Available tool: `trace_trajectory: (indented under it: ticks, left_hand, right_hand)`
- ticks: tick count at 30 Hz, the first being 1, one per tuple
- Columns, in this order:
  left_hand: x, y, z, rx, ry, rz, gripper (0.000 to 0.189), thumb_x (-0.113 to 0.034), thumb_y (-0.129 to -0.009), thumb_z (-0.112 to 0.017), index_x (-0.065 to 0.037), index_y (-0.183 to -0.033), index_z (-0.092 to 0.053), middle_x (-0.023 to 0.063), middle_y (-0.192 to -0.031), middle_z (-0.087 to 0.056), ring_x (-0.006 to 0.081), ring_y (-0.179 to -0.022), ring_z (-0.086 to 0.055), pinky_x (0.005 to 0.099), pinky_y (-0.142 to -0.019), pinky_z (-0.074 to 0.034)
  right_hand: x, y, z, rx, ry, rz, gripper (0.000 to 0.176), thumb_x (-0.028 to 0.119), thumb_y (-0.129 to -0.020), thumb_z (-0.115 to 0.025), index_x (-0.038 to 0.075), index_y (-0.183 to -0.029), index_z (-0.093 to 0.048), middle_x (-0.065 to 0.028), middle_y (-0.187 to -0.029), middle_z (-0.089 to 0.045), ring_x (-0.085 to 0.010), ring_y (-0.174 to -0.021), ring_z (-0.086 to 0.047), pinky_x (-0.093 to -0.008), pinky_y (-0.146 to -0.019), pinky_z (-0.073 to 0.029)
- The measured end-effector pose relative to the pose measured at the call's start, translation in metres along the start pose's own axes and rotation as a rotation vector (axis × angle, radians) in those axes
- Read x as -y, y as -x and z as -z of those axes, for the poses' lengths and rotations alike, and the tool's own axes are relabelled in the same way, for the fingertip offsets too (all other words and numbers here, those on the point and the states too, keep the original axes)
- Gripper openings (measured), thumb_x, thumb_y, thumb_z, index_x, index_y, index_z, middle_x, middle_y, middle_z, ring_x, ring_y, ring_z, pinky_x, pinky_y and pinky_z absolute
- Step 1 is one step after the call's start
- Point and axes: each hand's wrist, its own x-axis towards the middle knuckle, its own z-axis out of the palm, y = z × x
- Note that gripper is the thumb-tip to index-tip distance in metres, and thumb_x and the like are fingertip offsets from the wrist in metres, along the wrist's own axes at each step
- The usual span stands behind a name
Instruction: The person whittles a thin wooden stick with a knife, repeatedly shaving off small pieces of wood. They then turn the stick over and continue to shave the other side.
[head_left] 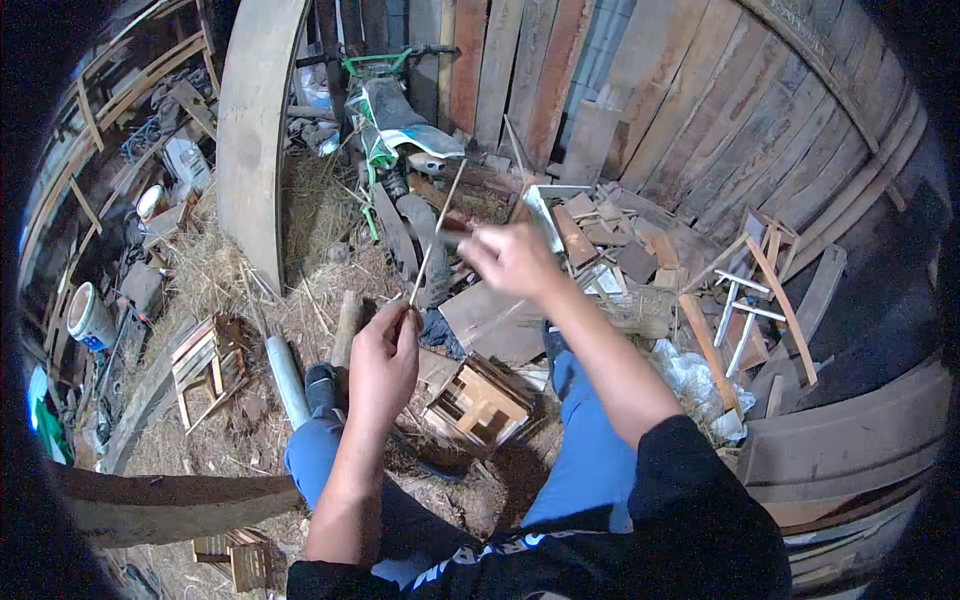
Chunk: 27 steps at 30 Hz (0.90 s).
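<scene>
Pinched between the thumb and fingers of my left hand (385,355) is a thin wooden stick (437,232), slanting up and away to the right. My right hand (512,262) is closed and blurred by motion, just right of the stick's middle. A dark smear reaches from its fingers toward the stick; I cannot tell what it is. Below and between my hands, a small slatted wooden crate (482,408) sits on the ground between my legs. A flat board (495,322) lies just behind the crate.
A green and white motorbike (385,120) stands ahead, beside a tall curved wooden panel (258,140). Wood offcuts (610,235) are heaped to the right, near a white metal frame (742,310). On the left are a white bucket (90,315) and another slatted wooden piece (207,358).
</scene>
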Motion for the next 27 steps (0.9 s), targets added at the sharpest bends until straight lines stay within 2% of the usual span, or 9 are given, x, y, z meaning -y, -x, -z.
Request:
trace_trajectory:
  ticks: [3, 6, 9, 12, 13, 18, 23, 25, 27]
  left_hand:
    - [0.006, -0.004, 0.003, -0.021, -0.022, -0.043, 0.021, -0.011, -0.103, -0.059, 0.007, -0.110, -0.066, 0.0126, -0.083, -0.069, 0.0104, -0.074, -0.060, 0.0294, -0.067, -0.049]
    - [0.008, -0.011, 0.003, -0.114, 0.052, -0.126, 0.019, -0.011, -0.103, -0.059, 0.006, -0.107, -0.068, 0.0119, -0.085, -0.069, 0.0095, -0.071, -0.059, 0.0283, -0.063, -0.048]
    - [0.007, -0.011, 0.011, -0.051, -0.058, 0.008, 0.017, -0.009, -0.102, -0.059, 0.006, -0.105, -0.066, 0.0089, -0.081, -0.067, 0.0075, -0.067, -0.055, 0.0275, -0.058, -0.043]
    - [0.005, -0.012, 0.003, -0.111, 0.034, -0.152, 0.018, -0.011, -0.104, -0.058, 0.005, -0.102, -0.065, 0.0071, -0.077, -0.062, 0.0081, -0.068, -0.053, 0.0275, -0.060, -0.043]
    - [0.000, -0.012, 0.007, -0.064, 0.052, -0.030, 0.019, -0.012, -0.105, -0.058, 0.006, -0.102, -0.064, 0.0084, -0.078, -0.062, 0.0092, -0.071, -0.054, 0.0283, -0.064, -0.046]
    - [0.002, -0.008, 0.003, 0.005, 0.057, -0.048, 0.018, -0.011, -0.105, -0.057, 0.004, -0.096, -0.062, 0.0065, -0.075, -0.058, 0.0094, -0.072, -0.051, 0.0291, -0.066, -0.045]
    - [0.004, -0.012, 0.004, 0.040, 0.132, -0.007, 0.021, -0.012, -0.106, -0.054, 0.003, -0.092, -0.059, 0.0028, -0.074, -0.055, 0.0094, -0.070, -0.049, 0.0277, -0.065, -0.043]
    - [-0.005, -0.007, 0.006, 0.156, 0.172, 0.128, 0.021, -0.012, -0.107, -0.053, 0.002, -0.093, -0.059, 0.0012, -0.075, -0.054, 0.0092, -0.070, -0.049, 0.0274, -0.065, -0.042]
    - [-0.005, -0.008, 0.006, 0.111, 0.116, -0.009, 0.021, -0.013, -0.108, -0.052, 0.001, -0.094, -0.060, -0.0013, -0.076, -0.052, 0.0062, -0.069, -0.045, 0.0260, -0.062, -0.039]
  right_hand:
    - [0.033, 0.020, -0.011, 0.004, 0.012, 0.328, 0.047, 0.048, -0.096, -0.064, 0.010, -0.069, -0.060, -0.0142, -0.061, -0.063, -0.0372, -0.057, -0.065, -0.0490, -0.054, -0.050]
    - [0.023, 0.004, -0.004, 0.064, 0.085, 0.229, 0.045, 0.049, -0.094, -0.065, 0.011, -0.071, -0.061, -0.0141, -0.063, -0.063, -0.0381, -0.062, -0.068, -0.0486, -0.056, -0.052]
    - [0.041, 0.012, -0.016, 0.045, 0.030, 0.252, 0.047, 0.050, -0.093, -0.066, 0.010, -0.069, -0.061, -0.0143, -0.062, -0.064, -0.0380, -0.062, -0.068, -0.0490, -0.057, -0.053]
    - [0.025, -0.002, -0.001, 0.001, 0.073, 0.177, 0.045, 0.050, -0.093, -0.066, 0.011, -0.071, -0.062, -0.0140, -0.063, -0.064, -0.0382, -0.064, -0.068, -0.0506, -0.059, -0.053]
    - [0.021, -0.007, 0.005, 0.008, 0.101, 0.118, 0.045, 0.050, -0.093, -0.066, 0.011, -0.072, -0.063, -0.0138, -0.063, -0.064, -0.0382, -0.064, -0.069, -0.0508, -0.060, -0.053]
    - [0.038, 0.009, -0.006, -0.015, 0.079, 0.339, 0.046, 0.049, -0.097, -0.063, 0.009, -0.073, -0.061, -0.0143, -0.067, -0.066, -0.0381, -0.065, -0.069, -0.0513, -0.059, -0.052]
    - [0.011, -0.001, -0.003, 0.015, 0.051, 0.016, 0.049, 0.051, -0.097, -0.062, 0.008, -0.072, -0.061, -0.0153, -0.066, -0.065, -0.0390, -0.066, -0.068, -0.0523, -0.061, -0.052]
    - [0.024, 0.009, -0.004, -0.043, 0.022, 0.268, 0.050, 0.051, -0.097, -0.062, 0.008, -0.072, -0.060, -0.0153, -0.065, -0.065, -0.0387, -0.067, -0.069, -0.0520, -0.061, -0.052]
    - [0.011, 0.000, 0.001, 0.021, 0.094, 0.206, 0.050, 0.053, -0.096, -0.063, 0.009, -0.074, -0.064, -0.0160, -0.064, -0.065, -0.0401, -0.065, -0.068, -0.0520, -0.060, -0.052]
